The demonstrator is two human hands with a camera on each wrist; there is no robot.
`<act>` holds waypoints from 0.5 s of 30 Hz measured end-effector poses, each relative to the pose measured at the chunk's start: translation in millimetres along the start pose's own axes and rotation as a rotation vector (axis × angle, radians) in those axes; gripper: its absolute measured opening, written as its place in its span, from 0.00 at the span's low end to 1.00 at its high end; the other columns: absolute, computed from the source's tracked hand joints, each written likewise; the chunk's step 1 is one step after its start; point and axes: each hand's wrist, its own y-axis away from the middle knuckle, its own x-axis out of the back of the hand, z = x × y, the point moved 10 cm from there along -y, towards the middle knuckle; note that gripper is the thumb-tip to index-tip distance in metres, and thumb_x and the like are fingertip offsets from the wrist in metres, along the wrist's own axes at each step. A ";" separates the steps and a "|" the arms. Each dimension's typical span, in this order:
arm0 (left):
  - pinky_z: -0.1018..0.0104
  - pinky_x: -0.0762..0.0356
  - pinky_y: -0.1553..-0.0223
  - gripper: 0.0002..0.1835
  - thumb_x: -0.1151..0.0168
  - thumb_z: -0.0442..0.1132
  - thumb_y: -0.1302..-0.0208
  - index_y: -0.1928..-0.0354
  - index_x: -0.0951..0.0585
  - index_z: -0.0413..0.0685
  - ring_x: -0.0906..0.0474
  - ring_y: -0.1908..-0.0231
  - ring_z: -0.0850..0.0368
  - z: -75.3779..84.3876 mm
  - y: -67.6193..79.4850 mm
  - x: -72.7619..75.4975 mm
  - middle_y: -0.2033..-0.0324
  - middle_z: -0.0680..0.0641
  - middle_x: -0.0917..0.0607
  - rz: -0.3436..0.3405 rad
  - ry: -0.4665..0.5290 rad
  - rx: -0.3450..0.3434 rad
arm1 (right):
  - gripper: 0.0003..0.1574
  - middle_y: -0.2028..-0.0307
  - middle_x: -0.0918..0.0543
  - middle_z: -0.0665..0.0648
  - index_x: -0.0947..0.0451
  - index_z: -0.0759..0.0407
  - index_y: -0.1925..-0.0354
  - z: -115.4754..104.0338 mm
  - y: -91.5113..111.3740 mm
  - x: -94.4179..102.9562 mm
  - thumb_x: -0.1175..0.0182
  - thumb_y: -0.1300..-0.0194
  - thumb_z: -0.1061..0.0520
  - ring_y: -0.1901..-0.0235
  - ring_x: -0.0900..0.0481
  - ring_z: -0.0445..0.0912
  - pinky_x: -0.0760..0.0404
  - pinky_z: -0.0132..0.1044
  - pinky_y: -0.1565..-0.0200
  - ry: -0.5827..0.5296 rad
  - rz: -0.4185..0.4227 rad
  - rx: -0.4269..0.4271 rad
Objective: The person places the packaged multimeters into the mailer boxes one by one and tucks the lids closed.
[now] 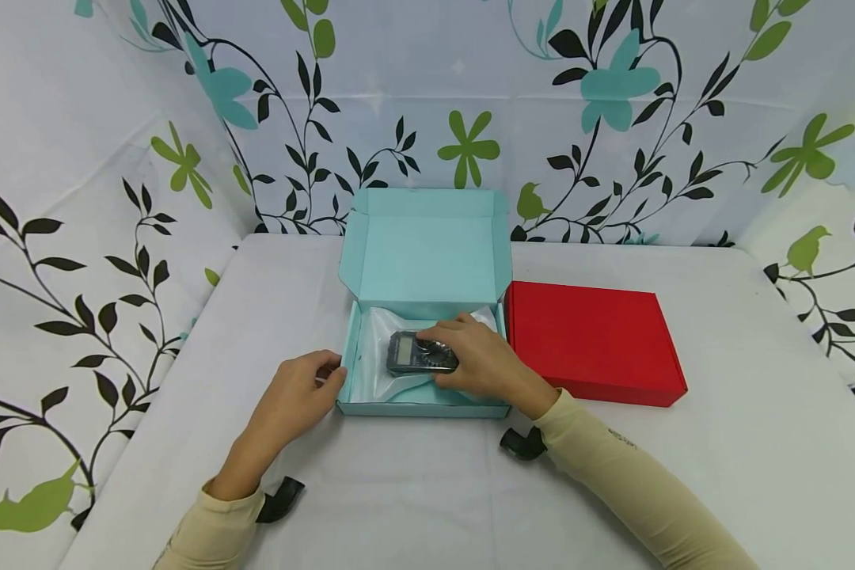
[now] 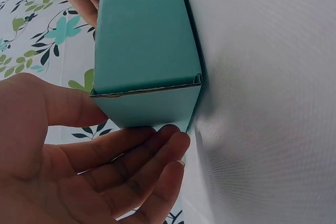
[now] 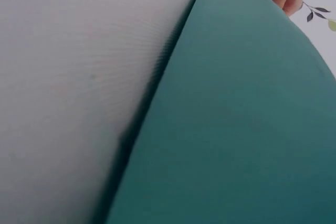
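Observation:
A light-blue cardboard box [image 1: 427, 410] sits on the table with its lid [image 1: 427, 245] raised at the back. Inside, a dark multimeter [image 1: 404, 354] with a grey display lies over whitish translucent wrap [image 1: 375, 352]. My right hand [image 1: 480, 360] grips the multimeter from the right, its fingers across the dial end. At the box's left wall is my left hand [image 1: 302, 396]; the left wrist view shows its loosely bent fingers [image 2: 152, 156] against the outside of that wall, thumb near the rim. In the right wrist view the box's front wall hides the right hand's hold.
A closed red box [image 1: 587, 340] lies just right of the blue one. The white-covered table [image 1: 413, 491] meets a leaf-patterned cloth [image 1: 399, 95] behind and at both sides. Black wrist-worn pieces [image 1: 281, 500] show below both wrists.

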 end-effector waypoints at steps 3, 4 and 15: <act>0.48 0.15 0.57 0.13 0.40 0.34 0.28 0.49 0.15 0.31 0.15 0.60 0.48 -0.1 -0.6 -0.5 0.60 0.42 0.12 -0.004 -0.001 0.000 | 0.41 0.42 0.16 0.53 0.20 0.52 0.33 0.0 0.4 -0.9 0.21 0.45 0.53 0.46 0.26 0.50 0.17 0.40 0.55 0.002 -0.002 0.005; 0.48 0.15 0.57 0.14 0.40 0.34 0.28 0.49 0.15 0.31 0.14 0.60 0.47 -0.4 -0.8 -0.5 0.59 0.42 0.12 -0.008 -0.002 0.002 | 0.41 0.42 0.16 0.53 0.20 0.52 0.33 0.1 0.3 -1.2 0.21 0.45 0.53 0.46 0.26 0.50 0.17 0.40 0.55 0.003 -0.003 0.005; 0.41 0.17 0.51 0.29 0.41 0.44 0.24 0.30 0.28 0.30 0.18 0.45 0.35 -3.6 -19.1 6.9 0.41 0.33 0.18 -0.086 0.004 0.061 | 0.45 0.39 0.21 0.58 0.22 0.51 0.31 0.9 2.2 -5.9 0.20 0.46 0.50 0.41 0.27 0.53 0.19 0.50 0.46 0.012 -0.069 -0.009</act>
